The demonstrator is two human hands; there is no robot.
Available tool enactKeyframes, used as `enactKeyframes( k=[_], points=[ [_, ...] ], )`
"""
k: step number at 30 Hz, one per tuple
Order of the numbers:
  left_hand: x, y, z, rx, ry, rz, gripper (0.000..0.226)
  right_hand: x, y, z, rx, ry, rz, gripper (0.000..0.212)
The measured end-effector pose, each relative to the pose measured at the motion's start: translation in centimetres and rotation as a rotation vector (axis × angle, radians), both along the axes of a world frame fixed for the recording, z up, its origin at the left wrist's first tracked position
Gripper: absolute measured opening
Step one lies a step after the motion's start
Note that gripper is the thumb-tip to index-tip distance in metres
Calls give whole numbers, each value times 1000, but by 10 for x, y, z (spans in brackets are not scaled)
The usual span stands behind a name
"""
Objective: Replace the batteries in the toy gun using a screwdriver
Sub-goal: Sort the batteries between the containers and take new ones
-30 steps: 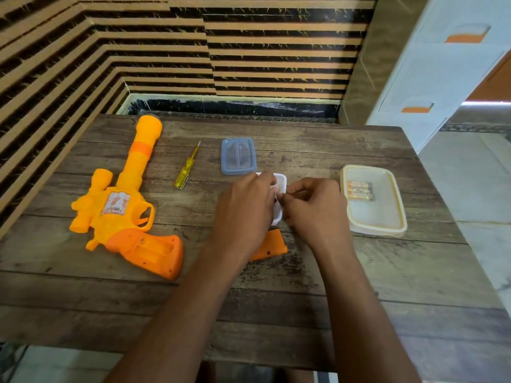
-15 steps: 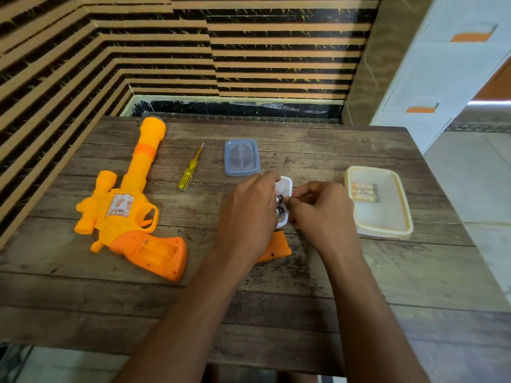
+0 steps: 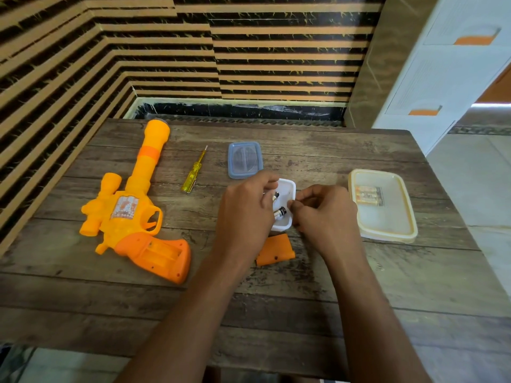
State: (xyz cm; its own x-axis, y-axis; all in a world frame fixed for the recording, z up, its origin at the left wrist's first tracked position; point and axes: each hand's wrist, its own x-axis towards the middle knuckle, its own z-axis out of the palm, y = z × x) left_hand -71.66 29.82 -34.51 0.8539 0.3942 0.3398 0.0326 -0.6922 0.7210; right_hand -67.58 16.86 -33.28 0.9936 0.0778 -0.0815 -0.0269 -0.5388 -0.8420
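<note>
The orange and yellow toy gun (image 3: pixel 130 211) lies on its side at the left of the wooden table (image 3: pixel 331 286), its grip's battery bay (image 3: pixel 161 250) uncovered. The orange battery cover (image 3: pixel 275 250) lies loose under my hands. A small white container (image 3: pixel 287 189) in the middle holds dark batteries (image 3: pixel 279 212). My left hand (image 3: pixel 246 211) grips the container's left side with curled fingers. My right hand (image 3: pixel 323 214) pinches at its right rim; anything small between those fingertips is hidden. The yellow screwdriver (image 3: pixel 193 172) lies beside the gun's barrel.
A blue lid (image 3: pixel 244 160) lies just behind the white container. To the right stands a cream tray (image 3: pixel 387 233) holding gold batteries (image 3: pixel 369 195). A striped wall borders the table's left and back. The right edge drops to a tiled floor by a white cabinet (image 3: pixel 442 78).
My hands have drawn slightly apart over the white container, so its inside and the dark batteries show. Gun, screwdriver, lid and tray have not moved.
</note>
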Motion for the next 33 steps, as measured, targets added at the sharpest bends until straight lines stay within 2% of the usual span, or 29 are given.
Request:
enactKeyframes(
  k=[7,13,19,23,29,33],
  points=[
    [-1,17,3,6,-113,115,26,0,2,-2,-8,-3,-3,6],
    [1,36,-6,192,205,40,37,-2,1,1,-5,-2,-6,9],
    [-2,41,-7,270,228,133,16,-3,4,2,-55,-52,-21,13],
    [-6,43,-5,270,229,237,28,0,4,0,-70,-76,-56,11],
    [-5,37,-10,253,239,256,52,-3,0,-2,-68,-88,-65,9],
    [-3,35,-8,262,274,283,51,-3,-1,-2,-31,-82,-74,9]
  ],
)
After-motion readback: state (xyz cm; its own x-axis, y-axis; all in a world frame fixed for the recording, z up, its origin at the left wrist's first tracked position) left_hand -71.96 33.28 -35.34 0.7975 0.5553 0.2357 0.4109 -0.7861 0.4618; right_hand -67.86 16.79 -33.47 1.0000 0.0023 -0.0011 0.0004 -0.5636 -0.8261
